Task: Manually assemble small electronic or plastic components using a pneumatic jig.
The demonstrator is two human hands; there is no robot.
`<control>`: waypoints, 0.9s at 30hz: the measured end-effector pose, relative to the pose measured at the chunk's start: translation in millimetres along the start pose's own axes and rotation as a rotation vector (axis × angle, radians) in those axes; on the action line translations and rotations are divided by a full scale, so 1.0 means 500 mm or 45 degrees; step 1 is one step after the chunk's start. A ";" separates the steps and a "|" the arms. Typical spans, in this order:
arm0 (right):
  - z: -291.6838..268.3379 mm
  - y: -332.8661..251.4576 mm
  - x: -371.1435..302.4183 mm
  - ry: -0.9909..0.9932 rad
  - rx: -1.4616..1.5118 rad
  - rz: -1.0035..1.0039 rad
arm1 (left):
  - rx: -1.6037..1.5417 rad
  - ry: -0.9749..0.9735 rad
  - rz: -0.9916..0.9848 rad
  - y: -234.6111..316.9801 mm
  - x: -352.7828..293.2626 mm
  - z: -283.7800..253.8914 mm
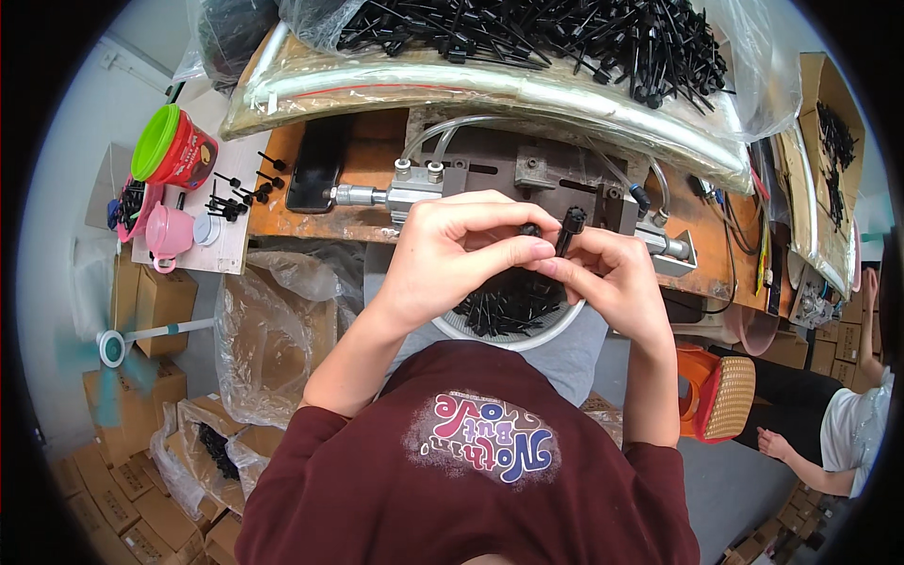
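My left hand [471, 247] is closed, its thumb and fingers pinching a small dark piece [529, 229] that mostly hides behind the fingertips. Right beside it, the thumb and fingers of my right hand [610, 275] grip a black plastic part [571, 224] with a ribbed, knob-like head pointing up. The thumbs of both hands nearly meet. Below them, a white basin [455, 330] rests on my lap, holding many thin black parts [508, 306]. Just beyond the hands is a metal fixture [533, 169] on the workbench, partly hidden by my fingers.
Pneumatic cylinders [414, 196] with clear hoses flank the fixture. A padded tray [395, 89] heaped with black parts stands behind it. At left are a phone [318, 165], a red tub [179, 151] and a pink cup [169, 233]. Another person [852, 424] is at far right, near an orange stool [720, 394].
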State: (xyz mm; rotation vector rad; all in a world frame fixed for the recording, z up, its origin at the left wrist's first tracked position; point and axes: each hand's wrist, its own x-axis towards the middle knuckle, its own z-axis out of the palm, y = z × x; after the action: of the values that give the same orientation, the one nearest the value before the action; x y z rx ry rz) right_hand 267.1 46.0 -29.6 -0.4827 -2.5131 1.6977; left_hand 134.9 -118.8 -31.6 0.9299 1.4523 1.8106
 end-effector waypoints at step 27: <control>0.018 0.036 -0.040 0.245 0.207 -0.047 | 0.452 -0.025 0.287 0.016 -0.037 -0.035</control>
State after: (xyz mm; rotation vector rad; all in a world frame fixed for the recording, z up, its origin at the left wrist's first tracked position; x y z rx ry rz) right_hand 288.0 38.0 -47.1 -0.5531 -2.2175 1.7325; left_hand 130.1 -144.8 -29.0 1.3293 1.7506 1.7196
